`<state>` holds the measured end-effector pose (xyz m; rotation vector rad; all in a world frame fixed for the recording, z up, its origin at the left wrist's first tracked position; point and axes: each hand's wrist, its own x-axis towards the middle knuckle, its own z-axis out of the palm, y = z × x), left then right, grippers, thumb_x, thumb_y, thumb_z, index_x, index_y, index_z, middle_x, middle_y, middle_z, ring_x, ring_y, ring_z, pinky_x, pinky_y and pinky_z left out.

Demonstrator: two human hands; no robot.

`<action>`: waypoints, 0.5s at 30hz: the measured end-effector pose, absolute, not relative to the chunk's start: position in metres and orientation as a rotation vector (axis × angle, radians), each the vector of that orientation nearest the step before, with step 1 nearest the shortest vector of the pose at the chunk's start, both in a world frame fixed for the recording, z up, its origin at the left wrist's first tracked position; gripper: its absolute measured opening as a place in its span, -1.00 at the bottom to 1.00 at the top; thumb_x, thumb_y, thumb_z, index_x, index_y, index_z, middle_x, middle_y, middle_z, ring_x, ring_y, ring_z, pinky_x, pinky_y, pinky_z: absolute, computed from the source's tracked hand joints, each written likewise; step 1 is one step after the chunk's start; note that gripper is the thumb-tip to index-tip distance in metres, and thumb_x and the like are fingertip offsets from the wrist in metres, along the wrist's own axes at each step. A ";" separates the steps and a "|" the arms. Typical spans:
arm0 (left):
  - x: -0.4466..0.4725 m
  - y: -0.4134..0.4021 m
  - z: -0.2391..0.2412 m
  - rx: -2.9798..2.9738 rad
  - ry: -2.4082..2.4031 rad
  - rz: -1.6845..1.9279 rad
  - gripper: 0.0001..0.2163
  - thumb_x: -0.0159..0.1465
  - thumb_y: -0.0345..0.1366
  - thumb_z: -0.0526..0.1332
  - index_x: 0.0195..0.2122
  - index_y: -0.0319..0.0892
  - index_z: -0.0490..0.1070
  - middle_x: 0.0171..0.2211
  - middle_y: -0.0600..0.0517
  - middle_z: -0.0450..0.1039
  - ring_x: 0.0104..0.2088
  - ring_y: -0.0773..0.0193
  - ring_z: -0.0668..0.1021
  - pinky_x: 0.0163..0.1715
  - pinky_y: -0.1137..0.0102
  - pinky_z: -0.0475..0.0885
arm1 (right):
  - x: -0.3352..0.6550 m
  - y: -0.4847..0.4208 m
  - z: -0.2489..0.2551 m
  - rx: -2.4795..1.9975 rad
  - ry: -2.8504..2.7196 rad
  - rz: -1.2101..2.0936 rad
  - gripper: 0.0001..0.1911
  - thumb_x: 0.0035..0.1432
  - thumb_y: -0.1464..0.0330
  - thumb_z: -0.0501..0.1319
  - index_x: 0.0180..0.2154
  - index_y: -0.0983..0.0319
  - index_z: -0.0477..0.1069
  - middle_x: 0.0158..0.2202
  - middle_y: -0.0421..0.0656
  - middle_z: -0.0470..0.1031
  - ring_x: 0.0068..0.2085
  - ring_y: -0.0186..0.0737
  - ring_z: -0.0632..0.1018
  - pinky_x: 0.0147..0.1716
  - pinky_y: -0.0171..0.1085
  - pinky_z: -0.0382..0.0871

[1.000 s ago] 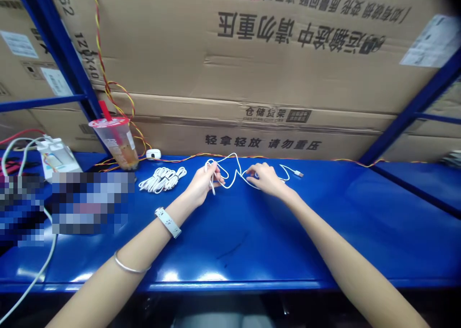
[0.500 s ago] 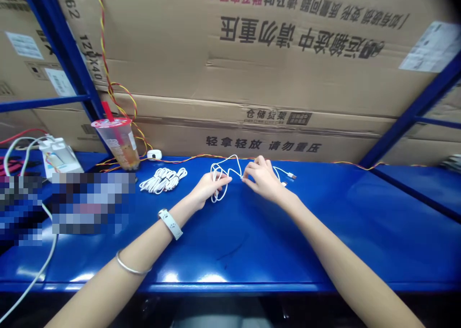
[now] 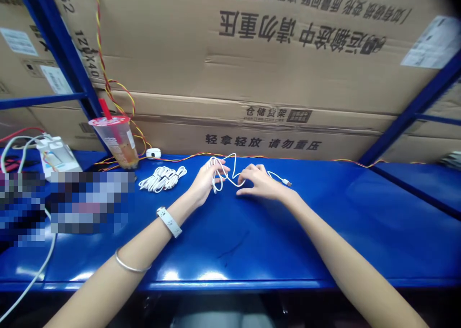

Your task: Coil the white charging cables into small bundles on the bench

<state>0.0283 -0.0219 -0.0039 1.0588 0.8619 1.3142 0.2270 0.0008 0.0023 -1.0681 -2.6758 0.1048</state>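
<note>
A white USB cable (image 3: 235, 164) lies in loose loops between my two hands. Its loops pass through and over the fingers of my left hand (image 3: 206, 181), which is closed around them. My right hand (image 3: 260, 183) hovers palm down at the cable's other side, thumb and forefinger apart, with a strand running in beneath its fingers. Beyond that hand, the cable's plug end (image 3: 286, 182) rests on the blue shelf (image 3: 288, 251). Left of my left hand sits a tied bundle of white cables (image 3: 163, 179).
A drink cup (image 3: 117, 143) with a red straw stands at the back left, beside a small white case (image 3: 153, 153). Further left is a white charger block (image 3: 57, 155). A red-yellow twisted wire (image 3: 194, 156) runs along the back, before large cardboard boxes (image 3: 288, 88).
My right thumb and forefinger have parted from their pinch on the cable. My left hand has shifted slightly up and left, and its loops have drawn closer to the fingers.
</note>
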 end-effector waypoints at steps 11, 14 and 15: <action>0.012 -0.012 0.001 0.811 0.749 1.552 -0.86 0.24 -0.31 0.09 -0.21 -0.22 0.35 -0.46 0.07 0.39 -0.54 0.40 0.48 -0.44 0.41 0.46 | 0.264 0.019 0.021 -1.247 -2.401 0.454 -0.68 0.20 0.18 0.08 -0.40 0.25 0.46 -0.32 -0.12 0.53 -0.27 -0.18 0.49 -0.26 -0.27 0.27; 0.011 -0.008 -0.003 0.834 0.774 1.551 -0.85 0.20 -0.34 0.10 -0.22 -0.22 0.35 -0.48 0.09 0.39 -0.57 0.43 0.45 -0.55 0.50 0.37 | 0.265 0.016 0.028 -1.152 -2.296 0.566 -0.66 0.21 0.18 0.05 -0.36 0.24 0.49 -0.28 -0.13 0.55 -0.21 -0.17 0.51 -0.18 -0.26 0.30; 0.011 -0.008 -0.004 0.838 0.778 1.547 -0.85 0.19 -0.35 0.11 -0.22 -0.22 0.35 -0.48 0.09 0.39 -0.57 0.43 0.45 -0.56 0.52 0.35 | 0.265 0.016 0.029 -1.136 -2.276 0.576 -0.66 0.21 0.17 0.05 -0.33 0.23 0.49 -0.26 -0.13 0.55 -0.19 -0.16 0.51 -0.16 -0.25 0.30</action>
